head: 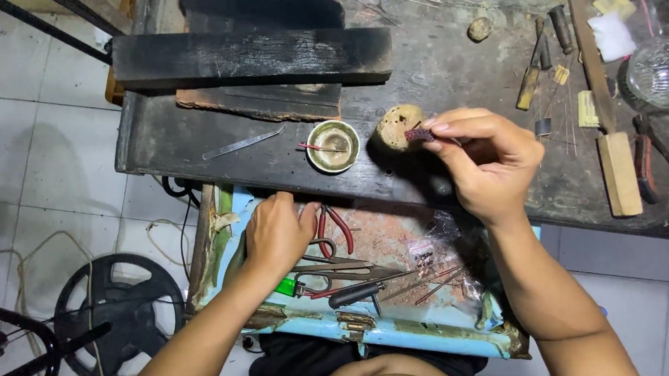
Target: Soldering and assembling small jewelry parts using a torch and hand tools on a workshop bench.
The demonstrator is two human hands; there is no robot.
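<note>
A: What is held, and where?

B: A small dark reddish piece [419, 135] is pinched between thumb and fingertips of the right hand [487, 159], so that grip is closed on it. It is held just above the dark work surface [451, 65], right beside a rounded tan lump [397, 124], possibly touching it; contact cannot be judged.

A: How does the piece lie?

B: Its long axis runs roughly left to right, with the free end pointed toward the lump and away from the palm. The right hand is by far the nearer one.

A: And the other hand?

B: The left hand [275, 234] is laid knuckles up in the open light blue drawer [405, 332] below the surface. Its fingers are curled over the red-handled pliers [335, 225], but whether anything is actually clasped cannot be told.

A: What is seen further out?

B: A small brass bowl [333, 145] sits left of the lump, a thin metal blade [243, 143] further left, and a blackened wooden block [253, 59] above them. Scissors [340, 271] lie in the drawer, and a glass dish [662, 73] stands at the far right
</note>
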